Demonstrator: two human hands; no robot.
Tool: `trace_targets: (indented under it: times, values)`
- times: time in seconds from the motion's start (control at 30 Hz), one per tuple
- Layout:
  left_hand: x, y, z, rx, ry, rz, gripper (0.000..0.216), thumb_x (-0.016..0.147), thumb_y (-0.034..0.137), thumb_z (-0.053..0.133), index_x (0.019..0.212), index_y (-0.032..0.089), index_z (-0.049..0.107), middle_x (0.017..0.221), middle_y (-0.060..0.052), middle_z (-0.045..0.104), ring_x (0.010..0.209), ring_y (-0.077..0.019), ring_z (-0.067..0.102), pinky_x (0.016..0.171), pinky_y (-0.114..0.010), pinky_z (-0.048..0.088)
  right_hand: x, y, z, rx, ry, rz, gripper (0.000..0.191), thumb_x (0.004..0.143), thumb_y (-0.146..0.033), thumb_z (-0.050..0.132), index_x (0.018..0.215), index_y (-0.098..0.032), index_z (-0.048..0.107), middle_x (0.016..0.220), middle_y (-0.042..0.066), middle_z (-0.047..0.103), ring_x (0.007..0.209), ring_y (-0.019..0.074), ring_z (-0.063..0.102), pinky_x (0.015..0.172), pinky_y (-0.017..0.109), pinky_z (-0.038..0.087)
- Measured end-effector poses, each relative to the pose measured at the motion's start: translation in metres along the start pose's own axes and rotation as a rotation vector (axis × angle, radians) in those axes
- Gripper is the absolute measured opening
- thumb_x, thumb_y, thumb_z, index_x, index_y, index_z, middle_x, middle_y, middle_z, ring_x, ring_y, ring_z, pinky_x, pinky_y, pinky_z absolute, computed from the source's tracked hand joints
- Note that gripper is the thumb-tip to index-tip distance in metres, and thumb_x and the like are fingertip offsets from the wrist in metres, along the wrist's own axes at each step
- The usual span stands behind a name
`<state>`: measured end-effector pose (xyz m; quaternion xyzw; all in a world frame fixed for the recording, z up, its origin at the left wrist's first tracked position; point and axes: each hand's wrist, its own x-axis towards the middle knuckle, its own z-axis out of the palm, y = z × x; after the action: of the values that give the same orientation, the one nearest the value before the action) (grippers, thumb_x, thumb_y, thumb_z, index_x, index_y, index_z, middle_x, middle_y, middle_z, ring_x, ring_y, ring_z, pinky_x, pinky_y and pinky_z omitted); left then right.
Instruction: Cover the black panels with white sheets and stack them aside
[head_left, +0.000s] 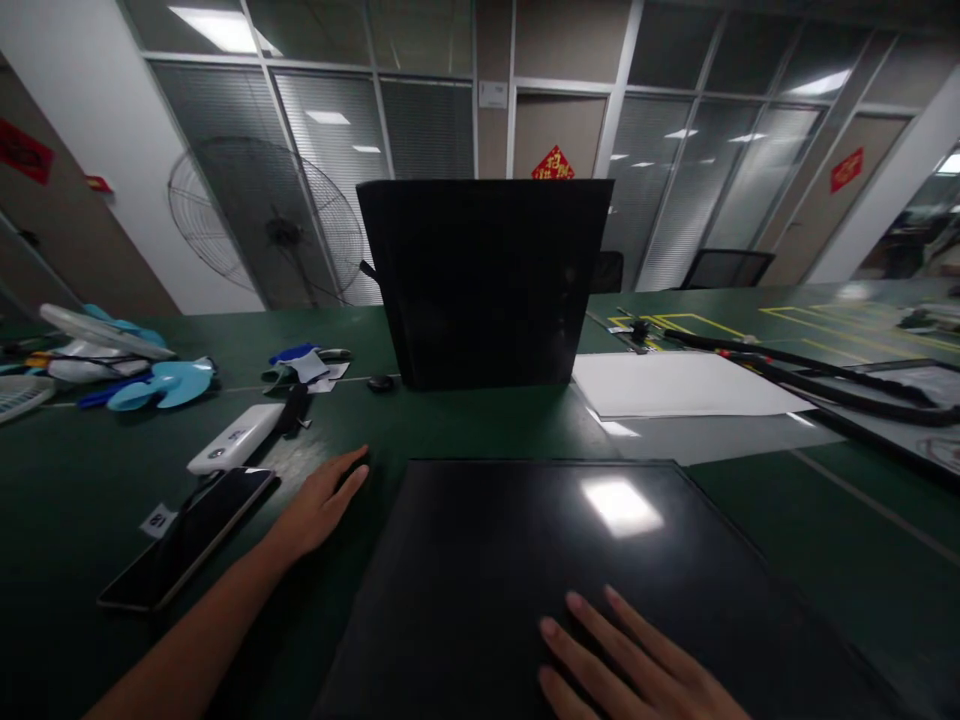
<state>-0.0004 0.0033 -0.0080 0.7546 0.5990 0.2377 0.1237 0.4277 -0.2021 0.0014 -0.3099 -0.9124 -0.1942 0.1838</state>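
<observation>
A flat black glossy panel, like a display screen (480, 580), lies in front of me on the green table, a ceiling light mirrored in it. My right hand (630, 660) is over its lower right part, fingers stretched and spread; whether the fingertips touch the surface I cannot tell. To the left of the panel, my left hand (322, 500) rests on its edge on the table with the fingers extended, holding nothing. A smartphone (195, 535) lies left of that hand, beside a small numbered tag (158, 520). Behind the phone is a white handheld device (236, 438) with a dark end.
A large black box-like object (487, 285) stands upright beyond the panel. White sheets (682, 385) lie at right, near black strips (810, 365). Blue fan blades (169, 385) and other parts sit at far left. A small black mouse-like object (380, 384) lies near the box.
</observation>
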Motion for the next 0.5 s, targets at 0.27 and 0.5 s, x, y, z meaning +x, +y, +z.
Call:
trace_targets:
  times: [0.27,0.5]
  values:
    - [-0.002,0.006,-0.001,0.045,-0.022,0.025,0.069,0.099,0.065,0.034,0.14,0.017,0.062,0.156,-0.012,0.05,0.142,-0.0316,0.048,0.12,-0.051,0.035,0.092,0.011,0.022,0.675,-0.465,0.174,0.066,0.102,-0.055,0.044,0.162,-0.035,0.023,0.167,0.004,0.015,0.155,0.0345,0.007,0.12,0.073,0.005]
    - [-0.009,-0.008,0.01,0.339,-0.092,0.011,0.078,0.098,0.066,0.038,0.154,0.012,0.045,0.166,-0.019,0.03,0.154,-0.0401,0.023,0.121,-0.059,0.028,0.11,0.119,0.035,0.596,-0.328,0.474,0.055,0.106,-0.042,0.03,0.158,-0.025,0.036,0.164,0.005,0.032,0.152,0.0174,0.027,0.127,0.045,0.022]
